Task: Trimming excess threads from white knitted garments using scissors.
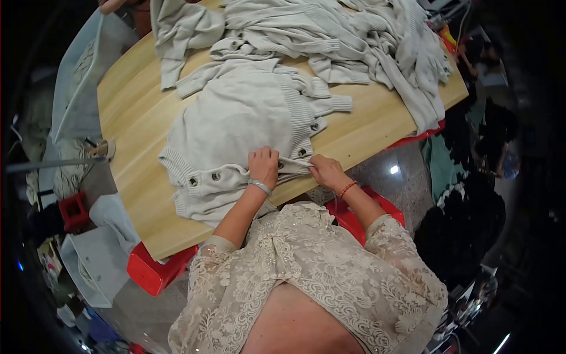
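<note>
A pale grey knitted cardigan (236, 118) with dark buttons and ribbed edges lies spread on the wooden table (141, 130) in front of me. My left hand (263, 167) is closed on its button band near the table's front edge, fingers curled over the knit. My right hand (328, 173), a little to the right, pinches the end of the same band and holds it slightly raised. Buttons show along the band to the left of my left hand and above my right hand. What lies under my left fingers is hidden.
More pale grey knitwear (295, 26) is heaped across the table's far side. Red stools (156, 268) stand under the near edge. White bins (88, 76) are at the left, dark cloth (466, 218) at the right. Another person's hand (111, 6) shows at the upper left.
</note>
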The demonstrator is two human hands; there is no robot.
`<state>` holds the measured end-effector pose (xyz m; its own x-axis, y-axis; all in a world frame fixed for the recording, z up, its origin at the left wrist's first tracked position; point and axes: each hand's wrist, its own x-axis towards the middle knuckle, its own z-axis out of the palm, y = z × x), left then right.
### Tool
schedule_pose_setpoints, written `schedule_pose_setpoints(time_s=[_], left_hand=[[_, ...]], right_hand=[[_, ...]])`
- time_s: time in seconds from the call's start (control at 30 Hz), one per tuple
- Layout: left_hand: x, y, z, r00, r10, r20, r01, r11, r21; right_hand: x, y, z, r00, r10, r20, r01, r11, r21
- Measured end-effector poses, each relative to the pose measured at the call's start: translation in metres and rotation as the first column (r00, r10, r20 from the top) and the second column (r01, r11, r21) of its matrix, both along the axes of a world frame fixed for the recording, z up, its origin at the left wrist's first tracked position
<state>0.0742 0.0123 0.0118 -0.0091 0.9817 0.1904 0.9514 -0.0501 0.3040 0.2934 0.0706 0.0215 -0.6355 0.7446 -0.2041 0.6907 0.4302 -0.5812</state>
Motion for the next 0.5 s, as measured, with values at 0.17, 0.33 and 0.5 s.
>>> schedule_pose_setpoints(time_s=[0.17, 0.33, 0.5], left_hand=[[0.039, 0.035, -0.001, 0.877, -0.256, 0.406, 0.302, 0.952, -0.052], [0.049, 0.050, -0.035, 0.932, -0.160, 0.324, 0.252, 0.931, -0.265], [0.048, 0.054, -0.034, 0.925, -0.254, 0.283, 0.343, 0.880, -0.329]], right_hand=[[0.008, -0.012, 0.002, 0.993, -0.108, -0.044, 0.108, 0.994, -0.004], [-0.004, -0.018, -0.034, 0.988, -0.105, -0.117, 0.113, 0.991, 0.065], [-0.008, -0.023, -0.035, 0.979, -0.192, -0.063, 0.194, 0.981, 0.016]])
